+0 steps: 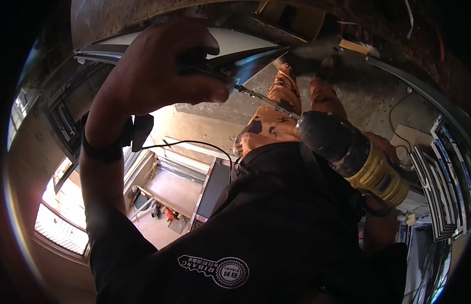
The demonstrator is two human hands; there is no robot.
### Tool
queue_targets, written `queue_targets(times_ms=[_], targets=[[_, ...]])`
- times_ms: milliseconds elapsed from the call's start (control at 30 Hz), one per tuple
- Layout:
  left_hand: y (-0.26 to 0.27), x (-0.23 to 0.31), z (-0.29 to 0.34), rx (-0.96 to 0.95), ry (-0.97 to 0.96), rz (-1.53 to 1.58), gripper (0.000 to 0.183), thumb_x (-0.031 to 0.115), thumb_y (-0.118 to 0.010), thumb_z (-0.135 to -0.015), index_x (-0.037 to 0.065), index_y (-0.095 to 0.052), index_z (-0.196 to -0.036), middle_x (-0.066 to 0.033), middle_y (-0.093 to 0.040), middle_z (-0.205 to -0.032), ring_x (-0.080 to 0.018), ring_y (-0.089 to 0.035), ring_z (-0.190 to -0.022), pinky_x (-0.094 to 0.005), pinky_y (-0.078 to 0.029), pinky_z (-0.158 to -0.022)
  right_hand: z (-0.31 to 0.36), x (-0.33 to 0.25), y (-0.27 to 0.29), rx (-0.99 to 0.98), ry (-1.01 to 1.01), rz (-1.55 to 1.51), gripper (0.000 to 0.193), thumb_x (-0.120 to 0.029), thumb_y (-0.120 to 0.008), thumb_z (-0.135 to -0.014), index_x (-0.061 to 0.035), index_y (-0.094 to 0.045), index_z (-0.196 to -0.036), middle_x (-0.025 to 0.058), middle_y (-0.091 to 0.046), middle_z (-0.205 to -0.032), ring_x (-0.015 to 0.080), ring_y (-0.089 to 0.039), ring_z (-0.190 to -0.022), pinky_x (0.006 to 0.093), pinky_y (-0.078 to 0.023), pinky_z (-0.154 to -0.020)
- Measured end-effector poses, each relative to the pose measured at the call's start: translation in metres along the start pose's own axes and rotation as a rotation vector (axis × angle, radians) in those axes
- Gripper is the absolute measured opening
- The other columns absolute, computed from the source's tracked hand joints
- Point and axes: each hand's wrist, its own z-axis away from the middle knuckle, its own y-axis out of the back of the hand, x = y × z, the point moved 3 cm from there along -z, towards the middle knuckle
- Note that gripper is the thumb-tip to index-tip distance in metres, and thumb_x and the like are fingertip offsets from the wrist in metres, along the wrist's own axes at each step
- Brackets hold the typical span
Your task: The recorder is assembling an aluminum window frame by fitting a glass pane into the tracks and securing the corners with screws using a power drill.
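Observation:
My left hand curls round the end of a dark metal profile, thumb and fingers closed on it. A yellow and black power drill lies across my right side, gripped by my right hand, which is mostly hidden behind the drill's body. From its chuck a long thin driver bit points up and left. The bit's tip is close to the profile, just beside my left thumb; whether it touches cannot be made out.
A pale board and a brown work surface lie beyond my left hand. At right stands a stack of metal frame strips. Tools rest on a surface at lower left. A cable runs from my left wrist.

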Motion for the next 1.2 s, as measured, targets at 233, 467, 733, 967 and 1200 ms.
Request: queue_targets(times_ms=[233,467,733,967,1200], targets=[[-0.003,-0.005,-0.004,0.066,-0.185,-0.082,0.061,0.046,-0.087,-0.060,0.002,-0.065,-0.097,-0.0113,-0.064,-0.083,-0.0226,-0.065,-0.070,-0.0326,-0.050,-0.062,-0.024,-0.033,-0.011,0.130,-0.064,-0.785,0.052,-0.019,-0.072,-0.083,-0.0007,-0.055,-0.129,0.0141,-0.062,-0.123,0.0239,-0.058,-0.117,0.0311,-0.050,-0.096],[-0.001,-0.003,-0.005,0.070,-0.229,-0.035,0.059,0.040,-0.089,-0.061,0.001,-0.063,-0.097,-0.0099,-0.064,-0.081,-0.0198,-0.066,-0.070,-0.0320,-0.051,-0.062,-0.031,-0.036,-0.003,-0.009,0.205,-0.381,0.068,-0.020,-0.079,-0.076,-0.0016,-0.047,-0.133,0.0112,-0.057,-0.127,0.0194,-0.060,-0.110,0.0303,-0.052,-0.092],[-0.004,0.003,-0.002,0.089,-0.145,0.047,0.060,0.037,-0.089,-0.061,-0.001,-0.062,-0.097,-0.0075,-0.062,-0.077,-0.0152,-0.064,-0.067,-0.0302,-0.050,-0.061,-0.010,0.003,-0.011,0.031,0.055,-0.527,0.076,-0.024,-0.087,-0.066,-0.0022,-0.049,-0.128,0.0088,-0.059,-0.119,0.0172,-0.061,-0.105,0.0294,-0.052,-0.089],[0.000,0.009,-0.004,0.031,-0.121,-0.013,0.059,0.035,-0.090,-0.060,-0.001,-0.062,-0.097,-0.0069,-0.061,-0.075,-0.0143,-0.063,-0.067,-0.0284,-0.050,-0.062,-0.016,-0.020,-0.001,-0.008,0.055,-0.496,0.072,-0.015,-0.086,-0.067,-0.0016,-0.051,-0.128,0.0097,-0.059,-0.120,0.0168,-0.062,-0.104,0.0289,-0.053,-0.088],[0.000,0.025,-0.003,0.091,-0.104,-0.066,0.050,0.028,-0.089,-0.062,0.000,-0.062,-0.094,-0.0080,-0.063,-0.077,-0.0169,-0.065,-0.071,-0.0301,-0.051,-0.064,-0.014,-0.020,0.000,0.001,0.129,-0.324,0.071,-0.016,-0.085,-0.068,-0.0002,-0.050,-0.128,0.0101,-0.060,-0.118,0.0176,-0.062,-0.104,0.0281,-0.053,-0.088]])
